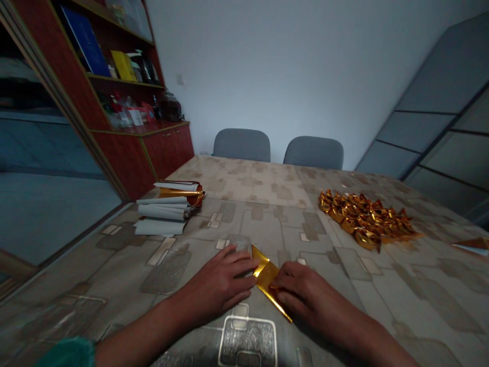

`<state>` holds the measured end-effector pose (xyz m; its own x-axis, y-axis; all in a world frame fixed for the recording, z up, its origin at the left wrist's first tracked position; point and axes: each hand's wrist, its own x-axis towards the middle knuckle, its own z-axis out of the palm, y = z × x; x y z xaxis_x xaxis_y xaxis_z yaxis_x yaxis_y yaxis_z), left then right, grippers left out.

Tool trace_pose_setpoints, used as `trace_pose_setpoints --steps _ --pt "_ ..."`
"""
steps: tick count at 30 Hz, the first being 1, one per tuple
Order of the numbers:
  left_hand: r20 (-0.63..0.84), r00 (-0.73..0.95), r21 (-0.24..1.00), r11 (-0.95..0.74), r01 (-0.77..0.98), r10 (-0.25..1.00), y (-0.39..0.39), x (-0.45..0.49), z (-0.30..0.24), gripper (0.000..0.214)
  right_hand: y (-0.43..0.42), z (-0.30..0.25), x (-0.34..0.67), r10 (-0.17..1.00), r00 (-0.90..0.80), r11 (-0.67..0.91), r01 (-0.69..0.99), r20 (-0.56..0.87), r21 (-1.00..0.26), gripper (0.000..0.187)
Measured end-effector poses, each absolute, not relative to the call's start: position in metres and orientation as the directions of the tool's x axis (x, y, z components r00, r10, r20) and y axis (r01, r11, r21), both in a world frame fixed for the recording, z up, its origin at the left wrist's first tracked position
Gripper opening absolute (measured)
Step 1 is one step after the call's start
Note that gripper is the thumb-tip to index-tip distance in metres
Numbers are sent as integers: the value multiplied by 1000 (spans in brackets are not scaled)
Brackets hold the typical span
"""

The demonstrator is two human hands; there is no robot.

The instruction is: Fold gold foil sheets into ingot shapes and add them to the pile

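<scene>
A piece of shiny gold foil paper [265,271], partly folded and with pointed ends, lies at an angle on the patterned tablecloth between my hands. My left hand [226,278] rests palm down with its fingers stretched out, the fingertips touching the paper's left edge. Curled fingers of my right hand [301,289] press and grip the paper's right side and hide part of it. Farther right sits a cluster of folded gold foil pieces [369,216]. On the left lies a stack of foil sheets [164,210], pale grey undersides showing.
Another gold foil piece [473,245] lies near the right edge of the table [252,183]. Two grey chairs [241,144] stand at the table's far side, before a pale wall. A red-brown cabinet [166,145] with loaded shelves is at the back left.
</scene>
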<state>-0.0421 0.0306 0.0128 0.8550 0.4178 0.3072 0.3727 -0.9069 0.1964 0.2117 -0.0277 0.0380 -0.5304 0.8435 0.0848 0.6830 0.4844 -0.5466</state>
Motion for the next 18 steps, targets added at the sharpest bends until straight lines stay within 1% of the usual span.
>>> trace_pose_setpoints --steps 1,2,5,7,9,11,14,18 --pt "325 852 202 -910 361 410 30 -41 11 27 -25 40 212 818 -570 498 638 76 -587 22" --pt "338 848 222 -910 350 409 29 -40 9 26 -21 42 213 818 -569 491 622 79 -610 26" --pt "344 835 348 -884 312 430 25 -35 8 23 -12 43 216 853 -501 477 633 147 -610 22" --pt "321 851 421 -867 266 416 25 -32 10 23 -11 40 217 842 -511 494 600 174 -629 23" --pt "294 877 448 -865 226 381 27 -30 13 22 -13 36 216 826 -536 511 579 176 -635 25" --pt "275 891 429 -875 222 361 30 -28 14 22 -16 33 212 802 -578 540 591 152 -599 28" --pt "296 878 349 -898 266 375 30 -26 10 22 -19 28 207 796 -591 566 653 128 -504 32" --pt "394 819 283 -903 324 418 12 -19 7 18 -17 19 202 844 -525 521 754 111 -400 16"
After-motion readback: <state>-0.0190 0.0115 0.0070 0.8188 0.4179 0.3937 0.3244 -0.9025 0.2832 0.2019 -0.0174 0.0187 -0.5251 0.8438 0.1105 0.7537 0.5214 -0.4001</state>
